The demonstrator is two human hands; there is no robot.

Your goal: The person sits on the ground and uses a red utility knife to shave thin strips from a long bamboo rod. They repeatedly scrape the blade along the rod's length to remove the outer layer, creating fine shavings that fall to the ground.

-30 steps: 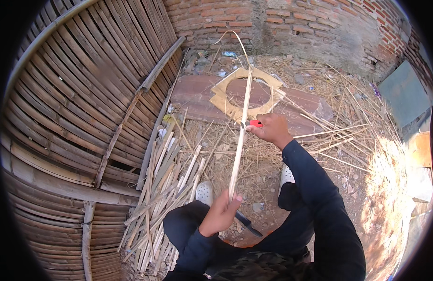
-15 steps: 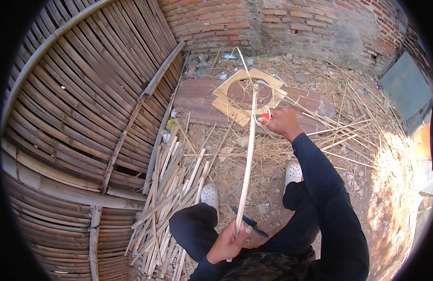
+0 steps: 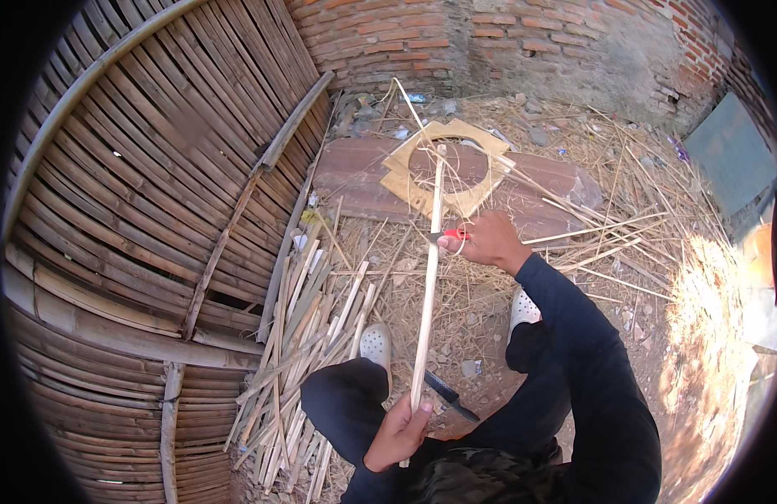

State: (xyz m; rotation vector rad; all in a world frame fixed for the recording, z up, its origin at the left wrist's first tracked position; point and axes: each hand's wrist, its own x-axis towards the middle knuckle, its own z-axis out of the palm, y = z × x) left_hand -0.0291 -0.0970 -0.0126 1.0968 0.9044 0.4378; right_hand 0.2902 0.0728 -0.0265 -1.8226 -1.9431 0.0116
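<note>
A long pale bamboo strip stretches away from my lap. Its near end is gripped in my left hand. Farther along, my right hand is closed round a small knife with a red handle, the dark blade lying across the strip. Thin curled shavings hang about the strip's far end. That end reaches over a yellowish wooden board with a round hole. On the ground by my left hand lies a dark, long-bladed tool, partly behind the strip.
A heap of split bamboo strips lies to the left, by a bamboo slat wall. Under the holed board is a reddish-brown slab. More thin sticks scatter to the right. A brick wall stands at the back.
My right hand and knife have slid nearer along the strip. The strip's far end has swung a little left, and my left hand has shifted slightly left with it.
</note>
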